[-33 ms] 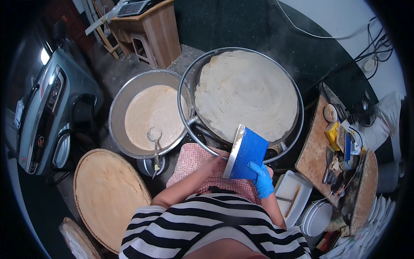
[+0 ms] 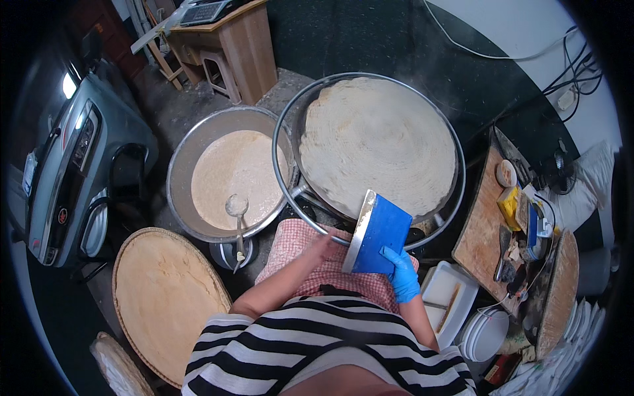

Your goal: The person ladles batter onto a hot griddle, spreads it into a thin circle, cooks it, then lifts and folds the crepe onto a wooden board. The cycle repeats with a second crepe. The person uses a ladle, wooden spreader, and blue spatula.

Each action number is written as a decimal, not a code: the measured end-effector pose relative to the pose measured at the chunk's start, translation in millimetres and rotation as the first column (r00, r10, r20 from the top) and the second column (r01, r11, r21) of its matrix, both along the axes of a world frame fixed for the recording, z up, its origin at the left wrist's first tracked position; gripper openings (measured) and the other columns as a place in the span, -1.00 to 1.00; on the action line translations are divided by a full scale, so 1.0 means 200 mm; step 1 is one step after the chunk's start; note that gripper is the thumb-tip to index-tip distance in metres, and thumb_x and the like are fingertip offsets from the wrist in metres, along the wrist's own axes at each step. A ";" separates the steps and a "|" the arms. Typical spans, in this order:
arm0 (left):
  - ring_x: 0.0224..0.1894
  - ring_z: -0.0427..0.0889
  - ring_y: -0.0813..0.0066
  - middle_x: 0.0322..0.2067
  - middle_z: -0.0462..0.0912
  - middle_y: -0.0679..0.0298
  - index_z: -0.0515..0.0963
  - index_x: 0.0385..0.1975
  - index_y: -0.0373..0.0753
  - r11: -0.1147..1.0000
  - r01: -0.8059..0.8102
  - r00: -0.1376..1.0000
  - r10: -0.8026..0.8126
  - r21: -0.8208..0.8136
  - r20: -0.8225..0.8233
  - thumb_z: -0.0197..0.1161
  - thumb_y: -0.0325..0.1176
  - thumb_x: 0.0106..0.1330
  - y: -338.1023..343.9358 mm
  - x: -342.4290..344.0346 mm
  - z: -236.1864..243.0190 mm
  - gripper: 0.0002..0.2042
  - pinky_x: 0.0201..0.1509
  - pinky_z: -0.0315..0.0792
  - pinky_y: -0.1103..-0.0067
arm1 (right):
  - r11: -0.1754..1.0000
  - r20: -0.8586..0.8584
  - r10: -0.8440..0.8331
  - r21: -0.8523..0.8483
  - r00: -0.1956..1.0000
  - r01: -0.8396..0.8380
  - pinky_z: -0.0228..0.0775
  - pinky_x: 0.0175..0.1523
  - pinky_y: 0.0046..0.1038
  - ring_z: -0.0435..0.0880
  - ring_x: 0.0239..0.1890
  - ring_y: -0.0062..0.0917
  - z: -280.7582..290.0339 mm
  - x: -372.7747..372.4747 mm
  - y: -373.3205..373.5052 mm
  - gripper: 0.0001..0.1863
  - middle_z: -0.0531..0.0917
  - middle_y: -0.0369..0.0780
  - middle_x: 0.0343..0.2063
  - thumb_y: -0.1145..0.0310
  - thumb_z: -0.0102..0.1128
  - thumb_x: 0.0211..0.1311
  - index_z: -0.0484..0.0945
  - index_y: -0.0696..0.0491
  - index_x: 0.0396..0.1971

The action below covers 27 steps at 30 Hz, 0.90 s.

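Note:
My right hand point(image 2: 400, 276), in a blue glove, grips a wide blue scraper point(image 2: 383, 237) whose worn metal edge faces left. The scraper is held over my lap at the near side of a round griddle, with its upper end overlapping the griddle's metal ring point(image 2: 456, 142). A large, thin pale pancake point(image 2: 380, 145) with circular ridges covers most of the griddle. My bare left hand point(image 2: 325, 248) is at the ring's near edge, just left of the scraper. Its fingers are smeared by motion, so I cannot tell whether it touches the ring.
Left of the griddle stands a big metal basin point(image 2: 178, 171) of pale batter with a ladle point(image 2: 238, 218) in it. A stack of round flatbreads point(image 2: 168, 297) lies nearer. On the right are a wooden board point(image 2: 479, 237) with tools, a white tub point(image 2: 456, 317) and stacked lids point(image 2: 485, 333).
The pancake has shifted very slightly to the right on the griddle. My left hand has moved a little at the ring's edge. The scraper has barely moved.

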<state>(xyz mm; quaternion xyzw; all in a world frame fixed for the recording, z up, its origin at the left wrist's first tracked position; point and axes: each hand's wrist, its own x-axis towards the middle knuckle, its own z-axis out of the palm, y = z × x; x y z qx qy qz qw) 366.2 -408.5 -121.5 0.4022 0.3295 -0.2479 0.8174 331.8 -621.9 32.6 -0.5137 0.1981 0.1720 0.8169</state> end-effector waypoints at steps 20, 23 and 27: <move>-0.27 0.56 0.14 -0.34 0.58 0.05 0.52 -0.30 -0.25 0.661 0.276 0.480 -0.724 0.698 0.496 0.04 -0.32 0.14 -0.07 -0.08 -0.13 -0.79 -0.19 0.43 0.39 | 0.116 0.137 0.843 -0.991 0.520 0.072 0.39 -0.11 -0.26 0.53 -0.18 -0.15 0.18 0.27 0.44 -0.64 0.54 -0.05 -0.19 0.50 -0.03 0.05 0.43 0.07 -0.08; -0.36 0.58 0.28 -0.41 0.59 0.11 0.52 -0.32 -0.28 0.782 0.341 0.640 -0.599 0.521 0.481 0.09 -0.35 0.14 0.08 -0.02 -0.06 -0.81 -0.29 0.46 0.47 | 0.053 0.093 0.851 -0.994 0.516 0.091 0.40 -0.11 -0.26 0.54 -0.18 -0.16 0.15 0.31 0.47 -0.64 0.54 -0.05 -0.19 0.51 -0.05 0.06 0.42 0.09 -0.07; -0.50 0.56 0.47 -0.50 0.57 0.23 0.52 -0.38 -0.28 0.973 0.188 0.973 -0.165 -0.132 0.164 0.14 -0.39 0.17 0.25 -0.03 0.01 -0.88 -0.44 0.44 0.61 | -0.005 0.050 0.857 -0.994 0.513 0.106 0.41 -0.13 -0.26 0.55 -0.21 -0.17 0.10 0.37 0.54 -0.66 0.55 -0.05 -0.22 0.51 -0.06 0.07 0.42 0.12 -0.09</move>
